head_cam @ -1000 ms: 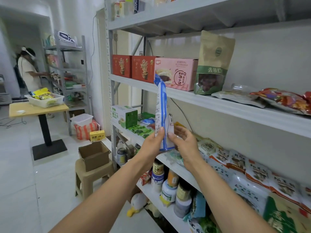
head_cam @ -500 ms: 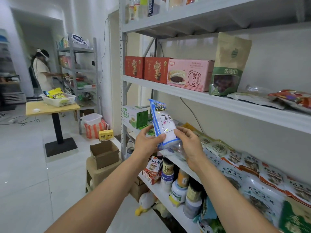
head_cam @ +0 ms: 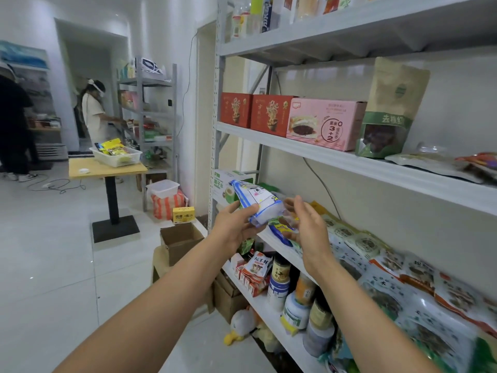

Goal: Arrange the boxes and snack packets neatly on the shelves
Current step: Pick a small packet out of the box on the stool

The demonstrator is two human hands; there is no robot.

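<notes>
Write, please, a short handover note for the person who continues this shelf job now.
Left hand grips the blue-white packet, tilted, in front of the middle shelf. Right hand is open beside it. Red boxes and the pink box stand in a row on the shelf above; they look done. Left: lay this packet down, then straighten the loose packets on the middle shelf.
</notes>
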